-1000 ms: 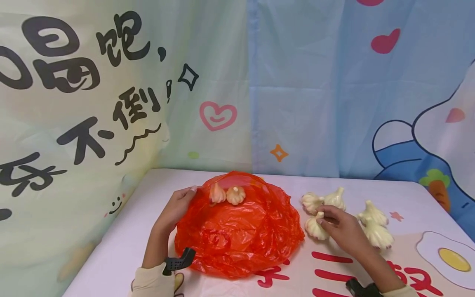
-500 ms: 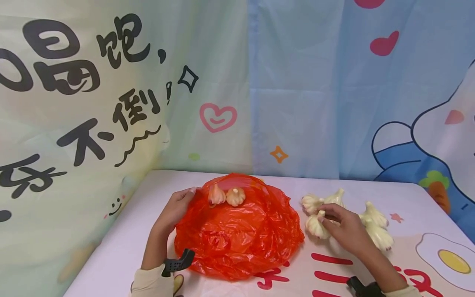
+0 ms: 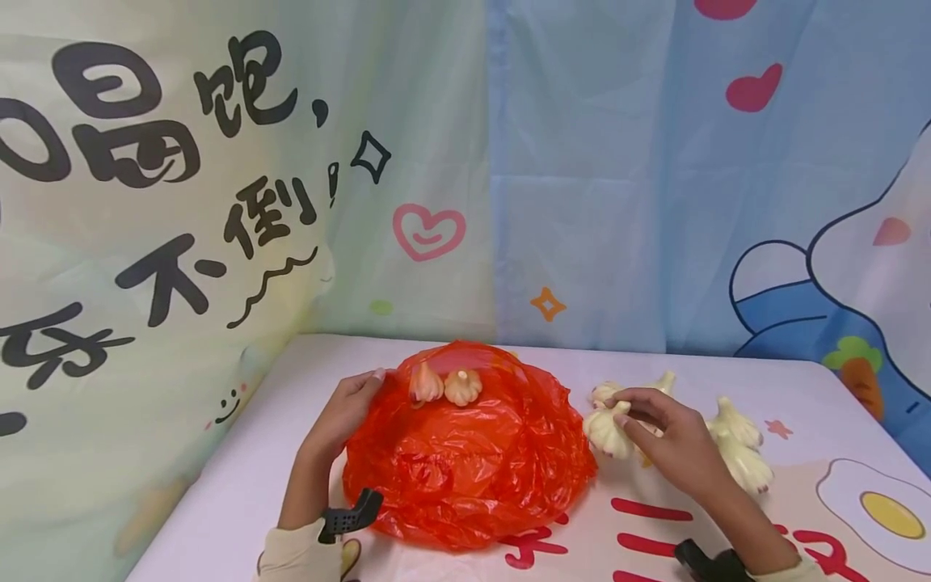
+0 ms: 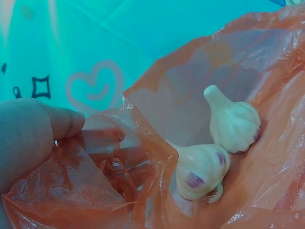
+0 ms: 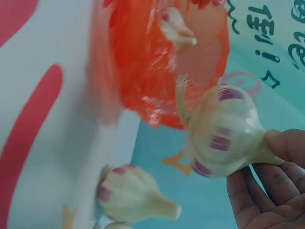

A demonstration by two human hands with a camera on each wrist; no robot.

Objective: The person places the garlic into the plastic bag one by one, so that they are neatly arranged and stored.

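With my left hand (image 3: pixel 349 411) I grip the red bag (image 3: pixel 465 465) at its left rim; right hand (image 3: pixel 676 443) pinches a garlic bulb (image 3: pixel 606 434) by the stem, just beside the right rim. Two bulbs (image 3: pixel 462 387) sit inside, far side. Stem could slip from my fingertips; loose plastic might snag it or sag if I ease off.

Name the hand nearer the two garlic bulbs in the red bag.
Left. The left hand grips the red bag beside the two garlic bulbs; the right hand is beyond the bag's right side, pinching another bulb.
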